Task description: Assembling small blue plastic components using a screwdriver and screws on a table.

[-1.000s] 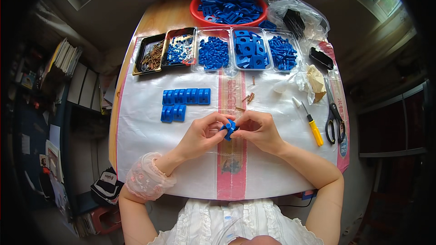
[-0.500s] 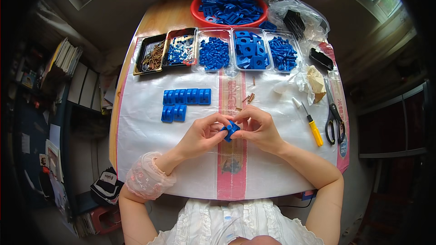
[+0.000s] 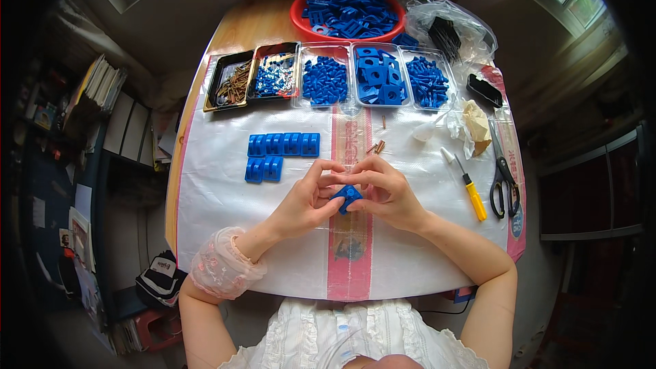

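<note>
Left of the block (image 3: 349, 194) left fingers (image 3: 326, 212) pinch and half-open right fingers (image 3: 372, 179) touch, six pieces (image 3: 275, 145) seem done; parts (image 3: 323, 82) remain beyond.

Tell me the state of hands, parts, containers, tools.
Left hand: gripping blue plastic piece
Right hand: thumb against piece, grip unclear
Blue plastic piece: tilted, held
Six blue blocks: in two rows
Brown pins: loose
Red basin: heaped
Five trays: open, holding parts
Scissors: apparently closed
Yellow-handled screwdriver: lying flat
</note>
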Demonstrator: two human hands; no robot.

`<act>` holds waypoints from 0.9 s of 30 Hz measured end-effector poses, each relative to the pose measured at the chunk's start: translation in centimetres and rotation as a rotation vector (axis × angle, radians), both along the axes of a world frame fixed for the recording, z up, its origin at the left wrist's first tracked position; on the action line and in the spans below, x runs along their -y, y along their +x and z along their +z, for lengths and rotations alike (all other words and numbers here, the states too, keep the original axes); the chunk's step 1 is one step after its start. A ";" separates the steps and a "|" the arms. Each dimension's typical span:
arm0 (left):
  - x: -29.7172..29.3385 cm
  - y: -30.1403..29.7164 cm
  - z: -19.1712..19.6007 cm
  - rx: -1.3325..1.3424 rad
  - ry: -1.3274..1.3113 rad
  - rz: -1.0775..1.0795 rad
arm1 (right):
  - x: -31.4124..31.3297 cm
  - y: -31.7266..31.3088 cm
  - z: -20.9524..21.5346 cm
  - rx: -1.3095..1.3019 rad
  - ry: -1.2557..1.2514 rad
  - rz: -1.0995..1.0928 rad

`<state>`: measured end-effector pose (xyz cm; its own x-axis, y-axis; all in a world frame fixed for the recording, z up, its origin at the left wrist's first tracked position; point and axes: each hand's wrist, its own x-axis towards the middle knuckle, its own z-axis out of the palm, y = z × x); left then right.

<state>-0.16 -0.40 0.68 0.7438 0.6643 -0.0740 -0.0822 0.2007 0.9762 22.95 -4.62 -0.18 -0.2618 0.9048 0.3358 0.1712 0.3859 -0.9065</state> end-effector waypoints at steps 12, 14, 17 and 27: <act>-0.3 0.0 1.2 -0.301 0.379 0.039 | 0.3 0.1 0.1 0.172 -0.019 -0.047; -0.2 0.1 1.6 -0.356 0.454 0.064 | 0.3 0.1 0.1 0.196 -0.044 -0.057; 0.1 0.2 1.2 -0.322 0.644 0.115 | 0.4 0.0 0.1 0.220 -0.067 -0.073; 0.1 -0.1 1.6 -0.388 0.727 0.207 | 0.3 0.1 -0.1 0.216 -0.052 -0.079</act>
